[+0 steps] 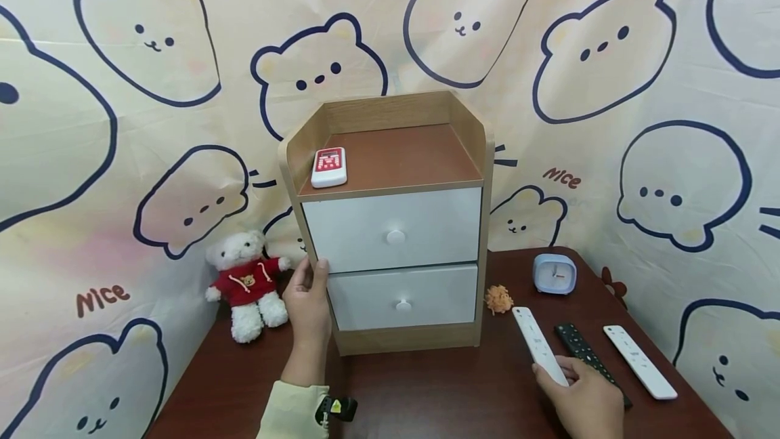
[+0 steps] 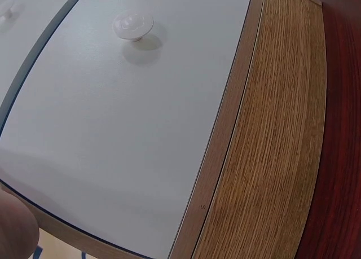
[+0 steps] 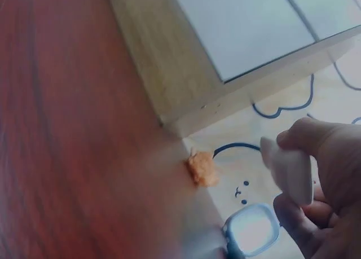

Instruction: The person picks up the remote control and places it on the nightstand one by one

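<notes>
One red-brown tabletop (image 1: 420, 391) is topped by an upright, wood-grained cabinet (image 1: 408, 339), its left edge touched by the left hand (image 1: 308, 305), whose fingers are loosely extended along the side with the thumb in front; two smooth white drawer fronts (image 1: 359, 242) are fitted with round knobs (image 1: 396, 237). Left of it, a fluffy plush bear (image 1: 246, 282) is dressed in red. At right, a slim white remote (image 1: 539, 345) is pinched at its near end by the right hand (image 1: 588, 395), the rest projecting forward from the narrow grip, beside a button-covered black remote (image 1: 580, 345). Farther back are seen a rounded pale-blue clock (image 1: 554, 274) and a crinkly orange tuft (image 1: 499, 299)
</notes>
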A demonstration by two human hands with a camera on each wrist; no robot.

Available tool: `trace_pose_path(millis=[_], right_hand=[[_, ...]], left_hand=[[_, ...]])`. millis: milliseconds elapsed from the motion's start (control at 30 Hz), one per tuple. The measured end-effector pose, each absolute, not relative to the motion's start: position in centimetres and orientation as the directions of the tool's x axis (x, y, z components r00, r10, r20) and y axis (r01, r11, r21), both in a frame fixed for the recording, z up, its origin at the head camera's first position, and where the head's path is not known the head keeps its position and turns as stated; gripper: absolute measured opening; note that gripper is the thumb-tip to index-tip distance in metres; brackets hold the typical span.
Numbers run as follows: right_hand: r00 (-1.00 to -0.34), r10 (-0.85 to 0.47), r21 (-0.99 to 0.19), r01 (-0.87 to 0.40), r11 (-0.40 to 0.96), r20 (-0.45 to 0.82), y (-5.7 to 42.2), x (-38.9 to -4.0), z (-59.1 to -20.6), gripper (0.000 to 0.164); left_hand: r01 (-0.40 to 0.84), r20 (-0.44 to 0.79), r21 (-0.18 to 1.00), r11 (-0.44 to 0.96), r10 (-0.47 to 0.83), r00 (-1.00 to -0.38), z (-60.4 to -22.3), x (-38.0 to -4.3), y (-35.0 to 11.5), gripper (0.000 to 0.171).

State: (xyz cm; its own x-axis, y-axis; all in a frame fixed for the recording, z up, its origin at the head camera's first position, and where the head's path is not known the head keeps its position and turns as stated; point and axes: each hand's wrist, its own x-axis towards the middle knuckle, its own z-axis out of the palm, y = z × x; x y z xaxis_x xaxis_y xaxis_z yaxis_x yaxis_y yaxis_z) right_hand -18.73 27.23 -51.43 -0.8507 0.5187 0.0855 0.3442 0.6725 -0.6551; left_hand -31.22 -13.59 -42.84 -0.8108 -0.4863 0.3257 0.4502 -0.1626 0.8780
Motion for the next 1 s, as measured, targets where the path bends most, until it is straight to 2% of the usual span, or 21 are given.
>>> trace_pose_path(millis=[200, 300, 400, 533, 633, 800, 1000], right_hand=[[-0.807, 0.563, -0.815, 0.198, 0.545, 0.18, 25.6, -17.2, -49.0, 0.06], [-0.816, 0.526, -0.89, 0.033, 0.455, 0.239, 24.5, -16.6, -47.3, 0.046], [-0.831, 0.443, -0.909, -0.164, 0.384, 0.337, 23.2, -16.2, -45.3, 0.031], [-0.819, 0.35, -0.878, -0.347, 0.331, 0.455, 21.0, -16.2, -42.2, 0.024], [-0.8, 0.313, -0.851, -0.421, 0.314, 0.512, 19.3, -16.7, -39.3, 0.023], [-0.772, 0.266, -0.795, -0.458, 0.397, 0.578, 16.5, -18.2, -34.3, 0.024], [-0.734, 0.187, -0.707, -0.5, 0.5, 0.653, 13.6, -20.9, -28.8, 0.036]], left_hand=[[0.45, 0.327, 0.878, -0.16, -0.485, -0.811, -42.7, -31.1, -13.6, 0.047], [0.454, 0.329, 0.877, -0.161, -0.489, -0.808, -42.7, -31.0, -13.6, 0.047], [0.456, 0.329, 0.876, -0.158, -0.496, -0.803, -42.7, -31.0, -13.6, 0.046], [0.461, 0.333, 0.873, -0.156, -0.5, -0.799, -42.6, -31.0, -13.7, 0.045], [0.461, 0.332, 0.873, -0.159, -0.498, -0.801, -42.6, -31.0, -13.6, 0.046], [0.449, 0.321, 0.879, -0.161, -0.495, -0.807, -42.5, -30.9, -13.6, 0.047], [0.451, 0.318, 0.876, -0.169, -0.501, -0.805, -42.6, -31.0, -13.5, 0.046]])
